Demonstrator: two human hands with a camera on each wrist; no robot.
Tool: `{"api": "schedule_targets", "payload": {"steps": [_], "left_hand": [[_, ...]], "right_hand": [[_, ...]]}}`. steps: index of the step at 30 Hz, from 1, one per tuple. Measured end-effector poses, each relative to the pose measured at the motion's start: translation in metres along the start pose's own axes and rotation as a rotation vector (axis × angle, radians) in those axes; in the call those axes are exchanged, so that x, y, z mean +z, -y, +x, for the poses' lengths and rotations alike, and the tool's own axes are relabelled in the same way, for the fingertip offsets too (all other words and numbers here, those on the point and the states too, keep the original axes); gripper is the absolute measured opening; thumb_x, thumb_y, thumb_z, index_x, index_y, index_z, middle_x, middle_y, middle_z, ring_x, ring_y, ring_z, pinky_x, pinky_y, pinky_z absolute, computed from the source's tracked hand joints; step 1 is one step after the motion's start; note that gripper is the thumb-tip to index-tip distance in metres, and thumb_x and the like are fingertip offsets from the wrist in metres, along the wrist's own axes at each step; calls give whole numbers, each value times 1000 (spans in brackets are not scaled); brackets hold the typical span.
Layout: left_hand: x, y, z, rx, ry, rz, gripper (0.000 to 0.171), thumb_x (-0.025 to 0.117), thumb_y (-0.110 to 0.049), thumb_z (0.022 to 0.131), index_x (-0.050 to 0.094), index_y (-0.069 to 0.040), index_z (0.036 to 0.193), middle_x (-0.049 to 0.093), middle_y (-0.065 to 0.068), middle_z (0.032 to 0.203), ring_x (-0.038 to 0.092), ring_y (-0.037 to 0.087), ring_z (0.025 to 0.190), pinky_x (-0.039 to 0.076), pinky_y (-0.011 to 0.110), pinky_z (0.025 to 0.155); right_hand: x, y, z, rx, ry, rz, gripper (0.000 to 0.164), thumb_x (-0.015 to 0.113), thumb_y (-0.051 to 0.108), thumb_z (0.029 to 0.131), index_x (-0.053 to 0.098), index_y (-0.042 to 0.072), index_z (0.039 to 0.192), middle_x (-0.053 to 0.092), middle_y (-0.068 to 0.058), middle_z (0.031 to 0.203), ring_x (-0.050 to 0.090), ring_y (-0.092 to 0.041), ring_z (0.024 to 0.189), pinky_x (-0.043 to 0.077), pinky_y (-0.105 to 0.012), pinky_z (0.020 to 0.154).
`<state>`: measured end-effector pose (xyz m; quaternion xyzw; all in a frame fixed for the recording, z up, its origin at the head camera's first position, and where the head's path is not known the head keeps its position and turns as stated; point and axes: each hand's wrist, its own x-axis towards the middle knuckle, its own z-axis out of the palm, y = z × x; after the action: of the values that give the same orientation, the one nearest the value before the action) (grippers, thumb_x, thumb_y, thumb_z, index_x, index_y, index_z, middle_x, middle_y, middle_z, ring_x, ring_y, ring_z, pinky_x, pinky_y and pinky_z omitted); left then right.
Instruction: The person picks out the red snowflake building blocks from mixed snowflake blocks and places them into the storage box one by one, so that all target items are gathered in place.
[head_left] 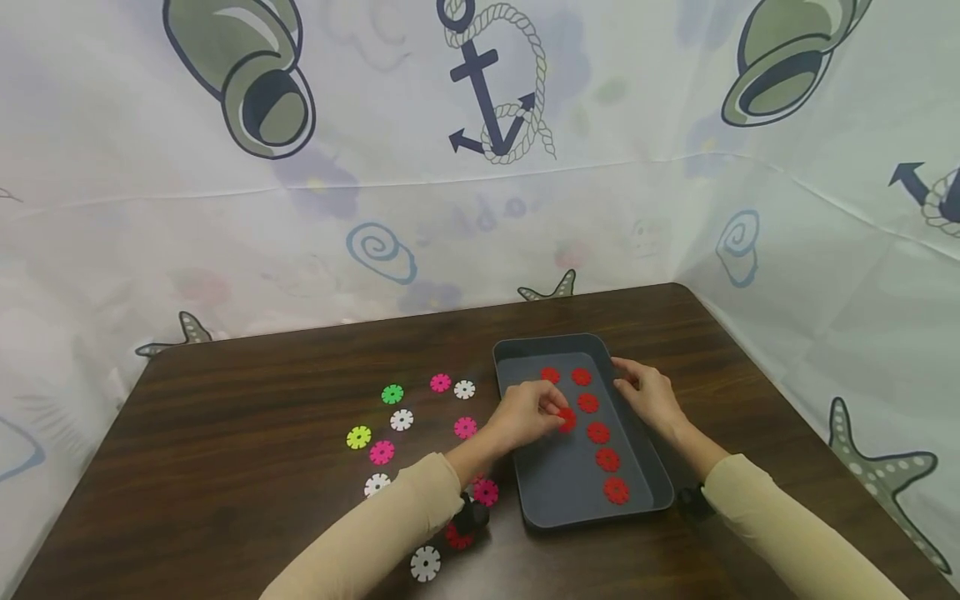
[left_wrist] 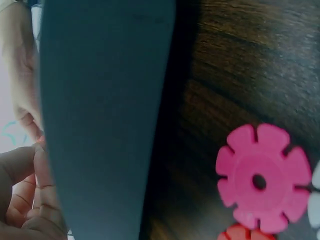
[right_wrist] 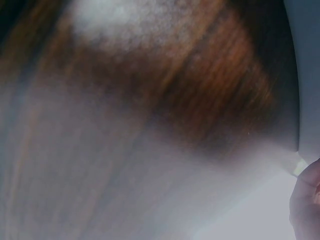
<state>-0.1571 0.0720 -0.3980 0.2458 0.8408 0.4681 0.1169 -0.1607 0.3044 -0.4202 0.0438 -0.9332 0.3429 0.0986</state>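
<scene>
A grey tray (head_left: 558, 500) lies lengthwise on the table, and several red notched discs (head_left: 597, 432) rest inside it, most in a column along its right half. Over the tray's middle, my left hand (head_left: 528, 414) pinches another red notched disc (head_left: 567, 420) between thumb and fingertips. My right hand (head_left: 651, 396) holds the tray's right rim near the far corner, its fingers bent at the edge. In the left wrist view the tray's side (left_wrist: 105, 120) covers much of the picture, with left-hand fingers (left_wrist: 45, 205) at its edge. The right wrist view is blurred.
Left of the tray, loose notched discs lie scattered on the brown table (head_left: 225, 450): a pink disc (head_left: 382, 452), a green disc (head_left: 392, 394), a yellow disc (head_left: 358, 437), a white disc (head_left: 425, 564) and others. The left forearm covers some. A printed curtain (head_left: 420, 200) hangs behind the table.
</scene>
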Motion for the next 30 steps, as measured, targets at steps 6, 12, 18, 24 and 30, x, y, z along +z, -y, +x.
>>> {"api": "schedule_targets", "payload": {"steps": [6,12,18,24,30], "left_hand": [[13,6,5,-15,-6,109,10,74,-3,78,68,-8,84,66,0,73,55,3,61,44,16,56],[21,9,8,-47,7,116,10,73,-2,77,67,-8,82,65,-1,69,53,3,58,43,16,54],[26,14,10,-57,-16,138,10,74,-1,75,68,-6,81,65,0,68,51,3,57,42,16,54],[30,17,10,-50,-59,186,11,77,-4,74,69,-7,81,64,-2,68,50,2,59,41,16,57],[33,17,10,-77,-90,221,12,77,-6,74,68,-8,82,62,-4,68,51,4,62,41,18,58]], "right_hand": [[1,0,-1,-8,2,4,36,60,-1,87,56,-7,123,61,-12,77,52,-17,66,42,-27,57],[1,0,-2,-7,-3,2,36,60,-1,87,56,-7,123,62,-12,77,54,-18,67,42,-28,58],[1,1,-2,-15,-3,5,36,60,-2,87,56,-7,123,59,-11,77,50,-17,66,41,-27,57],[1,1,-2,-15,-6,11,36,60,-2,87,56,-7,123,60,-12,78,51,-18,67,41,-27,58],[1,-1,-3,-12,-4,17,36,60,-1,88,56,-7,123,60,-12,78,51,-18,68,41,-27,58]]}}
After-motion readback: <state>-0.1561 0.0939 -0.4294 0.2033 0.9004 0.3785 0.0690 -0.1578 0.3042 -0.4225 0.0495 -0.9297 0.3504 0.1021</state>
